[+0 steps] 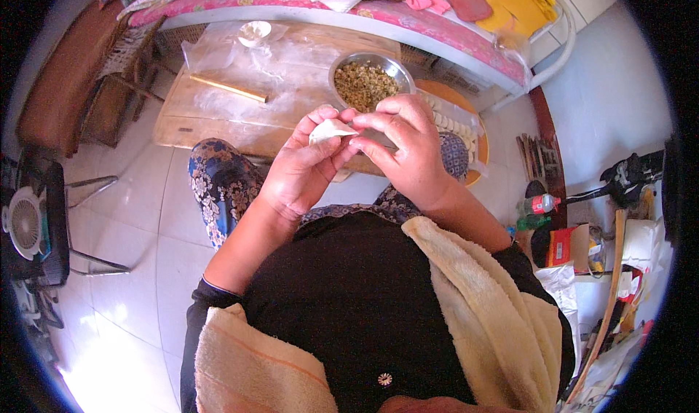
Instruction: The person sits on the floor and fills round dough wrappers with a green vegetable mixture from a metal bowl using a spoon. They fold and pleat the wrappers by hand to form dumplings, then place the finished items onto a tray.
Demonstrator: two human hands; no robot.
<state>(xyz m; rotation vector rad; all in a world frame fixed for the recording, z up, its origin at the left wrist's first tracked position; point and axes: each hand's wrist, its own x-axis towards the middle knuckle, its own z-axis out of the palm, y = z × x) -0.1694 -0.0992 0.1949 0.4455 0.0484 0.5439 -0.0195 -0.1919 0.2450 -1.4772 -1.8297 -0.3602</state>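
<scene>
A white dough dumpling point(329, 131) is between my two hands, folded and tapering to a point on its right. It rests in the fingers of my left hand point(297, 170), with the thumb along its near side. My right hand point(407, 151) has its thumb and fingertips at the pointed right end, pinching the dough. Just beyond the hands stands a stainless steel bowl point(404, 73) of chopped filling point(365, 83). To its right, a round orange tray point(484, 140) bears rows of white dumplings point(463, 131), partly hidden by my right hand and knee.
A thin rolling pin point(229, 89) lies on the floured wooden table point(205, 126). Behind it are a small white bowl point(254, 33) and a clear plastic sheet point(210, 52). A bed with pink bedding point(185, 6) borders the far side. An electric fan point(25, 223) stands left.
</scene>
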